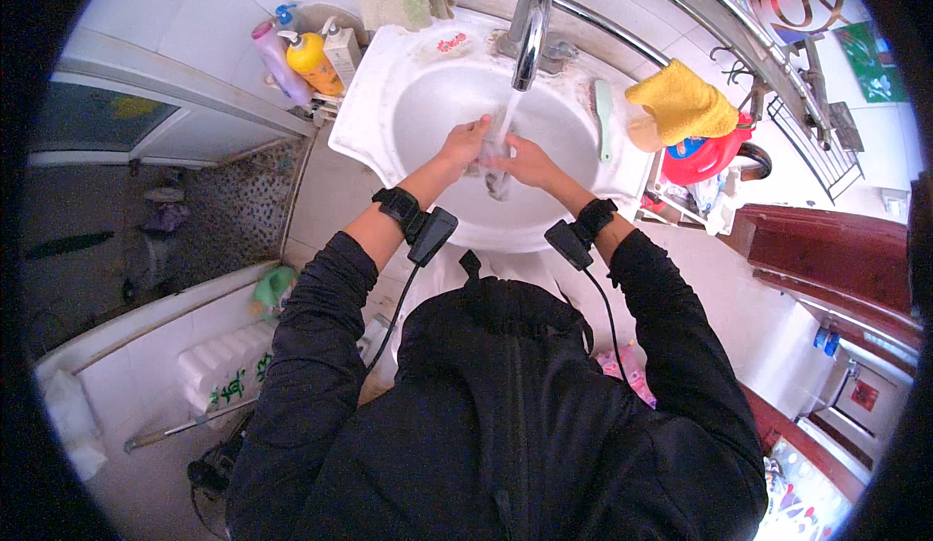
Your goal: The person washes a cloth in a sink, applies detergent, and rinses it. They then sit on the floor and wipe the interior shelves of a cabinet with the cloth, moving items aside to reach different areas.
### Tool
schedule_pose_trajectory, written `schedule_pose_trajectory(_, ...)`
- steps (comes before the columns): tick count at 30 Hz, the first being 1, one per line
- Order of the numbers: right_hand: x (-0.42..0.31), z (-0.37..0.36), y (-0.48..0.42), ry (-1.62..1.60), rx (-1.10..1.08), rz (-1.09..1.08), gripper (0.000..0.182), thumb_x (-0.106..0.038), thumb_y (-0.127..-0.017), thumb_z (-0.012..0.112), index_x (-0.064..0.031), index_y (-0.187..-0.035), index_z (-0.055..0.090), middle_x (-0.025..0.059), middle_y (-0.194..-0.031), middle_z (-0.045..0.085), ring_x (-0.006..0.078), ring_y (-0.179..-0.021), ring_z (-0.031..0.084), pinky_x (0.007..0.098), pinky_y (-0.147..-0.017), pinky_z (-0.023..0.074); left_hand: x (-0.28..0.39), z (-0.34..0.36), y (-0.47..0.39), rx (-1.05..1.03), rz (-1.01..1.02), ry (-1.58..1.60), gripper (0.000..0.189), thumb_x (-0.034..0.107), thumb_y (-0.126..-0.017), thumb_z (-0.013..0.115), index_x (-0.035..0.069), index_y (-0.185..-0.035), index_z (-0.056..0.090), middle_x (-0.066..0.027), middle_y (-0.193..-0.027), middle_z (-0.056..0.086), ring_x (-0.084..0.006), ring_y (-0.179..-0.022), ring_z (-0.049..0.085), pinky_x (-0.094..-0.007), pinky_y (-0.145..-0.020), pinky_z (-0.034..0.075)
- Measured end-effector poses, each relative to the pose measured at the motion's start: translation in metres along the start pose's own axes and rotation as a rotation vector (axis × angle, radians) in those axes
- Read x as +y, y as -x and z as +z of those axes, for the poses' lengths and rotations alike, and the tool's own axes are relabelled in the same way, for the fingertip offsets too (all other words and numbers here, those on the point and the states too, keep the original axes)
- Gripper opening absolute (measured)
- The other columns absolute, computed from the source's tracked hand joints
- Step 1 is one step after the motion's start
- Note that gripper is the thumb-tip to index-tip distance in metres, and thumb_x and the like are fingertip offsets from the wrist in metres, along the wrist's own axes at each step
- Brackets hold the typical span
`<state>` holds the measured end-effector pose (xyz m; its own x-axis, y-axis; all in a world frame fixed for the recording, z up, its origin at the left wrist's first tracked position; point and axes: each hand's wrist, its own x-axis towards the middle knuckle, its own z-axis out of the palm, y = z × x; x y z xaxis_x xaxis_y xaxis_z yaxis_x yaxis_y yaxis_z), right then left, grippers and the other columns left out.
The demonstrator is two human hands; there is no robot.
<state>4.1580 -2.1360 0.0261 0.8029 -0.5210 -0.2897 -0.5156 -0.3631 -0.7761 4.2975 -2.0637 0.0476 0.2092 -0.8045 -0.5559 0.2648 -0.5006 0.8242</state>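
Water runs from the chrome faucet (536,27) into the white washbasin (437,209). Under the stream are my left hand (464,143) and my right hand (531,163), close together with fingers turned inward. Between them is a blurred, see-through shape (498,176); whether it is a clear object or only splashing water, I cannot tell. The fingertips are partly lost in that blur. A pale green comb or brush (603,119) lies on the basin's right rim, a short way from my right hand.
Pump bottles, one of them yellow (315,63), stand left of the basin. To the right, a yellow cloth (681,103) hangs over a red basin (711,158). A chrome rail (612,22) runs behind the faucet. Black devices with cables are strapped to both wrists.
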Motion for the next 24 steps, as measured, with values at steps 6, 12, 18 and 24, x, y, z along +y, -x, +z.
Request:
schedule_pose_trajectory(6, 0.002, -0.009, -0.001, 0.111, 0.067, -0.113, 0.039, -0.032, -0.073, 0.061, -0.0046, -0.100, 0.053, 0.0121, -0.078, 0.059, 0.0223, -0.070, 0.056, 0.0308, -0.066, 0.0439, 0.004, -0.026, 0.000, 0.026, -0.041, -0.155, 0.058, 0.050, -0.080, 0.047, 0.000, -0.108, 0.051, -0.0109, -0.094, 0.058, -0.0193, -0.087, 0.054, -0.0319, -0.077, 0.040)
schedule_pose_trajectory(12, -0.011, -0.037, 0.007, -0.098, -0.158, 0.182, 0.031, -0.026, -0.073, 0.060, -0.0051, -0.096, 0.057, 0.0057, -0.074, 0.058, 0.0138, -0.064, 0.053, 0.0282, -0.059, 0.0425, 0.001, -0.044, -0.002, -0.196, 0.283, -0.832, 0.070, 0.053, -0.068, 0.060, -0.001, -0.110, 0.048, -0.0149, -0.101, 0.055, -0.0199, -0.089, 0.055, -0.0303, -0.078, 0.042)
schedule_pose_trajectory(18, -0.029, -0.042, 0.017, -0.749, -0.171, 0.202, 0.034, -0.034, -0.077, 0.056, -0.0060, -0.097, 0.054, 0.0010, -0.086, 0.056, 0.0119, -0.077, 0.053, 0.0246, -0.062, 0.0418, -0.009, -0.042, -0.007, -0.330, -0.013, -0.190, 0.043, 0.039, -0.082, 0.048, 0.006, -0.110, 0.050, -0.0078, -0.104, 0.055, -0.0180, -0.091, 0.053, -0.0307, -0.081, 0.041)
schedule_pose_trajectory(24, -0.022, -0.023, 0.004, -1.255, -0.137, 0.265, 0.034, -0.033, -0.083, 0.044, -0.0074, -0.104, 0.049, 0.0041, -0.099, 0.054, 0.0156, -0.089, 0.053, 0.0313, -0.076, 0.0425, -0.011, 0.002, 0.004, -0.271, -0.229, 0.804, 0.032, 0.025, -0.083, 0.044, 0.004, -0.105, 0.051, -0.0084, -0.103, 0.055, -0.0184, -0.093, 0.053, -0.0332, -0.079, 0.044)
